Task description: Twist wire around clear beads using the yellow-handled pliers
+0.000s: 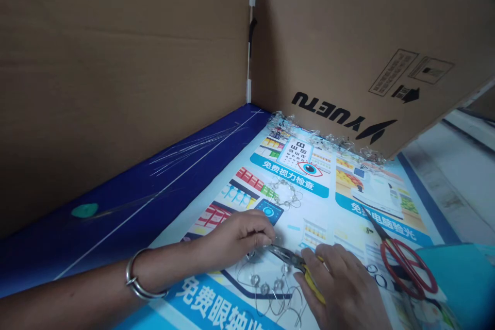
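Note:
My left hand [242, 237], a silver bangle on its wrist, is closed in a pinch on the end of a wire piece with clear beads [264, 289]. My right hand [340, 289] is wrapped round the yellow handles of a pair of pliers [286, 256]. The pliers' jaws point left and reach my left fingertips; whether they grip the wire is too small to tell. Loops of thin wire and several clear beads hang below my left hand, over the printed sheet. Just beyond it lies a ring of beaded wire [285, 193].
Red-handled scissors [408, 268] lie at the right beside small dark rings [381, 281] and a teal sheet [460, 278]. Beaded wire pieces [328, 139] line the base of the cardboard wall [348, 36]. Thin wires [193, 147] and a green piece [84, 210] rest at the left.

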{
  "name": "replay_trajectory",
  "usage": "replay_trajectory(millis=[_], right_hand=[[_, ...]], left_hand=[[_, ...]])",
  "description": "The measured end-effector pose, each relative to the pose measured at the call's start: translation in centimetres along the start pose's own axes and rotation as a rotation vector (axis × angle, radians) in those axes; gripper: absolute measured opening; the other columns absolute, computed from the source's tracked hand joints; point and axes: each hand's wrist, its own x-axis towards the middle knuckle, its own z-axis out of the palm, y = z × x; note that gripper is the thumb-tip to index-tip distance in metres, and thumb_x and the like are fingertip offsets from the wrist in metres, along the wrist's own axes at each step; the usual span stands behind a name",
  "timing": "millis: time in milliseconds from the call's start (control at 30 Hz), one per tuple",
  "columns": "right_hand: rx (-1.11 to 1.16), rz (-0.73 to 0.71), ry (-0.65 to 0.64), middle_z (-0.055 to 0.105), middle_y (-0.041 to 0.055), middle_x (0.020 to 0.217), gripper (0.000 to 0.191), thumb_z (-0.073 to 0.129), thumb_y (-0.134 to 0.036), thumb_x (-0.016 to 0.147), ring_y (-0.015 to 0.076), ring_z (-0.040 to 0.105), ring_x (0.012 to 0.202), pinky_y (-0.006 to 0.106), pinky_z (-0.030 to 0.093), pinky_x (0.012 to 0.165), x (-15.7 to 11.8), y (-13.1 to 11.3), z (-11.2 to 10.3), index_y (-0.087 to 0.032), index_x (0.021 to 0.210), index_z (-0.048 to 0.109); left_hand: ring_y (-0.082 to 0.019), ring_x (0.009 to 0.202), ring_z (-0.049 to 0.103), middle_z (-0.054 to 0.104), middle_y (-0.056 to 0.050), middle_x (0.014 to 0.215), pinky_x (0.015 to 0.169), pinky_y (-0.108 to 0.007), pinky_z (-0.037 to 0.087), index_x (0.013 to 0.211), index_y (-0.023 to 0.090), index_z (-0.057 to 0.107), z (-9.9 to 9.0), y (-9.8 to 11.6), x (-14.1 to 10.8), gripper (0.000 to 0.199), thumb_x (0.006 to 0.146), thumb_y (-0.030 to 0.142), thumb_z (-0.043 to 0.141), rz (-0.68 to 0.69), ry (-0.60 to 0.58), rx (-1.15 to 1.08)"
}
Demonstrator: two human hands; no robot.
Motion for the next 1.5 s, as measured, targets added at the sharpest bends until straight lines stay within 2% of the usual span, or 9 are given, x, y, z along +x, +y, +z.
replay_trajectory(millis=[267, 600, 1000, 1300, 1500], right_hand=[[-0.008, 0.01, 0.023, 0.058, 0.006, 0.074, 0.023, 0.041, -0.03, 0.088, 0.0202, 0.053, 0.069, 0.031, 0.038, 0.059, 0.0, -0.2, -0.2, -0.018, 0.091, 0.06], [-0.001, 0.019, 0.046, 0.058, 0.0063, 0.074, 0.023, 0.041, -0.03, 0.088, 0.0197, 0.053, 0.069, 0.03, 0.037, 0.06, 0.1, -0.2, -0.3, -0.017, 0.091, 0.06], [-0.013, 0.019, -0.012, 0.056, 0.005, 0.074, 0.018, 0.047, -0.026, 0.084, 0.0192, 0.051, 0.069, 0.03, 0.036, 0.062, -0.3, -0.2, -0.1, -0.019, 0.093, 0.06], [0.02, 0.035, -0.032, 0.056, 0.0037, 0.075, 0.017, 0.052, -0.027, 0.083, 0.0183, 0.051, 0.071, 0.029, 0.036, 0.063, -0.9, -0.1, 0.0, -0.02, 0.096, 0.058], [0.022, 0.06, -0.058, 0.055, 0.0039, 0.075, 0.017, 0.048, -0.028, 0.084, 0.0189, 0.05, 0.071, 0.03, 0.035, 0.062, -0.8, -0.2, -0.1, -0.02, 0.095, 0.058]], left_hand=[[-0.012, 0.074, 0.053, 0.061, -0.001, 0.076, 0.069, -0.025, 0.041, 0.079, 0.017, 0.06, 0.0, -0.1, -0.1, 0.012, 0.086, 0.017, 0.05, 0.092, 0.042, 0.096], [-0.013, 0.075, 0.051, 0.061, 0.0, 0.075, 0.075, -0.028, 0.037, 0.078, 0.017, 0.057, -0.2, 0.0, -0.2, 0.014, 0.087, 0.015, 0.047, 0.246, 0.028, 0.196], [-0.013, 0.074, 0.051, 0.06, 0.0, 0.074, 0.075, -0.028, 0.037, 0.078, 0.017, 0.056, -0.1, -0.2, -0.1, 0.015, 0.089, 0.017, 0.046, 0.247, 0.015, 0.171], [-0.014, 0.074, 0.05, 0.059, -0.002, 0.075, 0.074, -0.03, 0.036, 0.08, 0.016, 0.053, 0.0, 0.0, -0.1, 0.012, 0.086, 0.011, 0.044, 0.316, 0.009, 0.271], [-0.015, 0.074, 0.05, 0.059, -0.002, 0.074, 0.073, -0.03, 0.037, 0.081, 0.017, 0.053, 0.1, 0.0, -0.1, 0.014, 0.086, 0.01, 0.042, 0.295, 0.015, 0.29]])
